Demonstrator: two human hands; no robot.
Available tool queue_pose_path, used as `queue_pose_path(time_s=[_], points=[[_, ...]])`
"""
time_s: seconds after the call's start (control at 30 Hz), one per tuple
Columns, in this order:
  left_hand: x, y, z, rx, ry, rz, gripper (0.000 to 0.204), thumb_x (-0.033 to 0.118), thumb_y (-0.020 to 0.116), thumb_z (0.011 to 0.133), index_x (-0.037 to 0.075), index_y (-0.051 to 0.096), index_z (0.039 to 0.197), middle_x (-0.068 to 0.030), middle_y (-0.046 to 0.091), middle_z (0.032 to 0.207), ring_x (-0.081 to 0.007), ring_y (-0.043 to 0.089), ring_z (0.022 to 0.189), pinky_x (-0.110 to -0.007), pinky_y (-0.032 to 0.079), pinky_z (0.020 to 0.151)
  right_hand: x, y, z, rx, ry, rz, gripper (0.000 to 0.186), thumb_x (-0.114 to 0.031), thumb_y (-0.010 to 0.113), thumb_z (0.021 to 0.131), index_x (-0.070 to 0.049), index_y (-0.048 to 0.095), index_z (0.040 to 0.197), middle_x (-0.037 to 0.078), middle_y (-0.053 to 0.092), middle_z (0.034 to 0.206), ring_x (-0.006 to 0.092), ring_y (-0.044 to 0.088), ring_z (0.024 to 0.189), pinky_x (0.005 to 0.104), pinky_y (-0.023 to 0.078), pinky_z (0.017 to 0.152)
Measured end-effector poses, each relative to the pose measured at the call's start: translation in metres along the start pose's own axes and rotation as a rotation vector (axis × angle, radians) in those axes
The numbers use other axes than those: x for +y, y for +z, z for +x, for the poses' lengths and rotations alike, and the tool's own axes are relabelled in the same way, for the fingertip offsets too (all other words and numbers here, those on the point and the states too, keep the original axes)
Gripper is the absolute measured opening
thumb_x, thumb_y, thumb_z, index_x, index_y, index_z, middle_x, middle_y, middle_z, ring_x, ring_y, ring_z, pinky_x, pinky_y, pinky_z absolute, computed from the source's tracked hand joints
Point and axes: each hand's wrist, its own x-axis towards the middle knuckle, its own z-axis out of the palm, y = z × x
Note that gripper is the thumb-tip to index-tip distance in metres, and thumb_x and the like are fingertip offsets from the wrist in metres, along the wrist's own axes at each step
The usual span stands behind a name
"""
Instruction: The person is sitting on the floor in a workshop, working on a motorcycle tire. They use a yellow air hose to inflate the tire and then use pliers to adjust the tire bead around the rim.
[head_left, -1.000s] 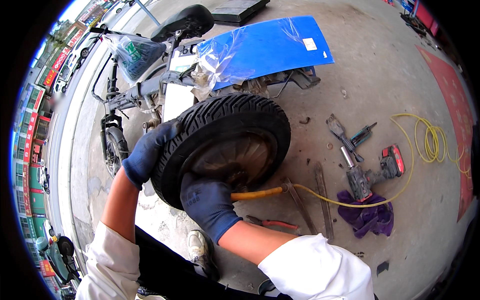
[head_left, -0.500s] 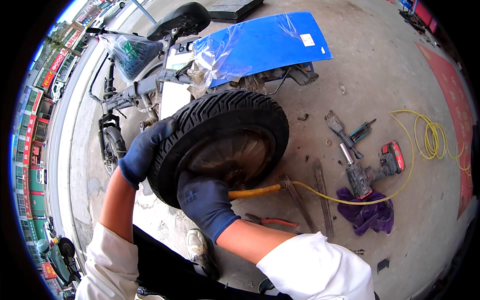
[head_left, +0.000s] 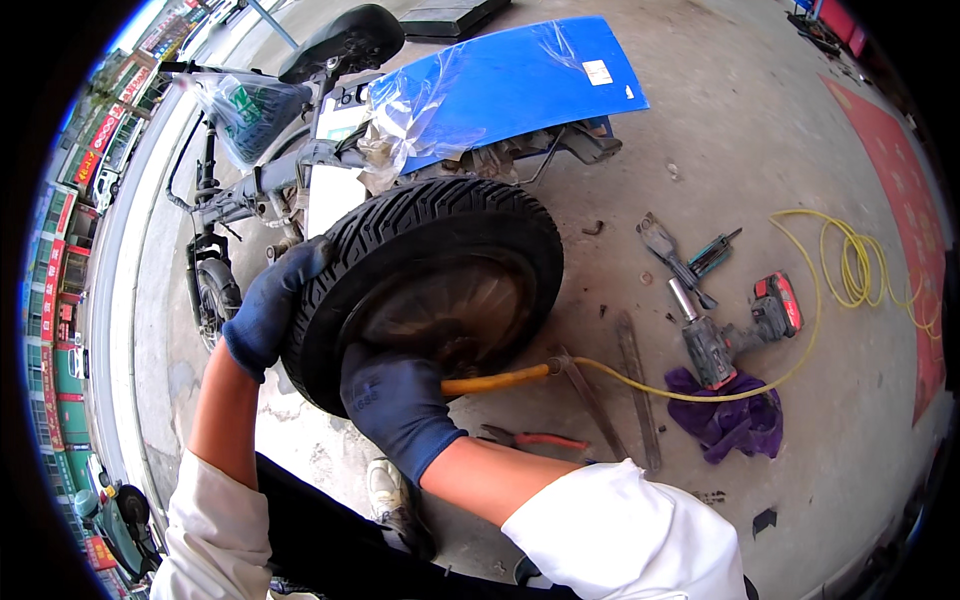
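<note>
Concrete ground (head_left: pixel 700 150) lies below: left hand (head_left: pixel 270 310) clasps the tyre (head_left: pixel 425 212), right hand (head_left: pixel 398 402) grips the hose (head_left: pixel 500 381), seemingly connecting it; next move calls for steadiness

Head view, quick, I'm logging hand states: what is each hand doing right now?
Left hand: open, laid against the black tire.
Right hand: yellow hose runs up to it; fingers hidden, so its grip cannot be told.

Can't quite make out the fingertips of the right hand (head_left: pixel 398 402), nor the orange hose (head_left: pixel 497 381) where covered by it!
</note>
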Motion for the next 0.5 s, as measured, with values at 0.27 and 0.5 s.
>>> queue_pose_path(time_s=[0.27,0.5], points=[[0.0011,-0.0004,0.0016,-0.062,-0.028,-0.064,0.048,0.037,0.057,0.093,-0.001,0.055,0.123,-0.0086,0.062,0.112,-0.0147,0.059,0.099,-0.029,0.046,0.09,0.0004,-0.0032,0.0,-0.04,-0.02,-0.019,0.008,-0.018,0.056,0.078,-0.01,0.056,0.081,0.008,0.061,0.058,0.021,0.06,0.047,0.0409,0.038,0.035],[0.0054,0.006,0.0026,-0.084,-0.021,-0.062,0.049,0.037,0.057,0.093,-0.001,0.054,0.123,-0.0085,0.063,0.112,-0.0145,0.059,0.097,-0.028,0.047,0.088,0.0041,-0.0036,-0.0016,-0.023,-0.003,-0.028,0.007,-0.018,0.056,0.078,-0.011,0.056,0.08,0.008,0.061,0.059,0.021,0.06,0.047,0.0403,0.038,0.035]])
